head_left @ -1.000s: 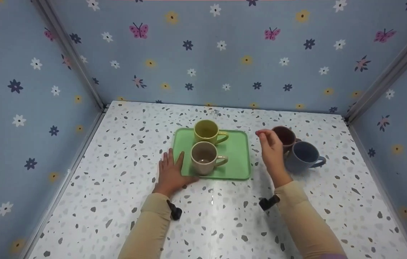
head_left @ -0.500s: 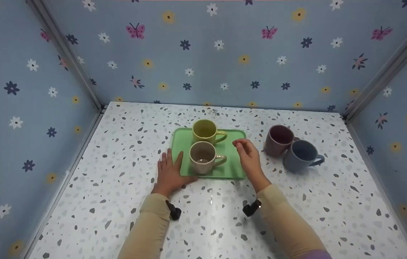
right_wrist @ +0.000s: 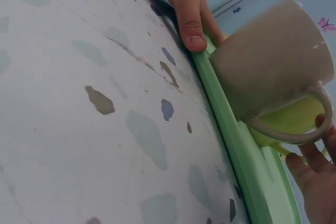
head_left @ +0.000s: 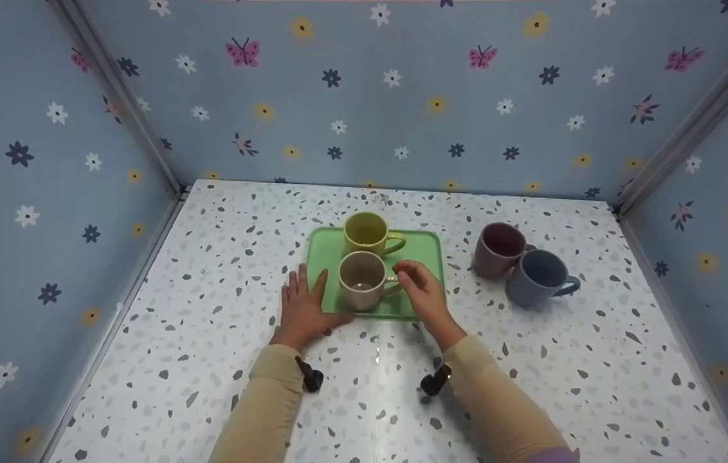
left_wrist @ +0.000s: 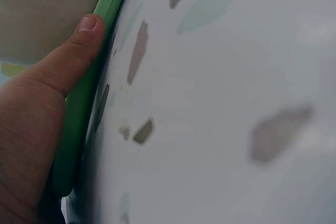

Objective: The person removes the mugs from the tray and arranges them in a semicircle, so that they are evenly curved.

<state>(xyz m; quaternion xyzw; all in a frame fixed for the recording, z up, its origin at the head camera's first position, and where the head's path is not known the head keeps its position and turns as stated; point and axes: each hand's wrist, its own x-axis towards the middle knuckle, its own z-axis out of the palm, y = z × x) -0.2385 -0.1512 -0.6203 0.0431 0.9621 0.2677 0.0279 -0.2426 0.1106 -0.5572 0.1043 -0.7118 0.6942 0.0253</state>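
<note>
In the head view, a green tray point(head_left: 418, 299) bears a yellow mug point(head_left: 364, 233) at the back and a beige mug point(head_left: 359, 299) in front of it, both with handles to the right. My left hand point(head_left: 303, 315) rests spread over the tray's front left corner. Its thumb point(left_wrist: 79, 51) lies along the front rim in the left wrist view. My right hand point(head_left: 427, 299) is over the tray's right part, loosely bent fingertips right at the beige mug's handle. In the right wrist view the thumb point(right_wrist: 298, 167) shows below the handle, apart from it.
A maroon mug point(head_left: 492, 256) and a blue-grey mug point(head_left: 531, 286) stand side by side on the speckled table point(head_left: 370, 392), right of the tray. Flower-patterned walls point(head_left: 364, 96) close off the back and both sides.
My right hand has moved left from beside the maroon and blue-grey mugs, over the tray, to the beige mug's handle. The left hand and the mugs have stayed in place.
</note>
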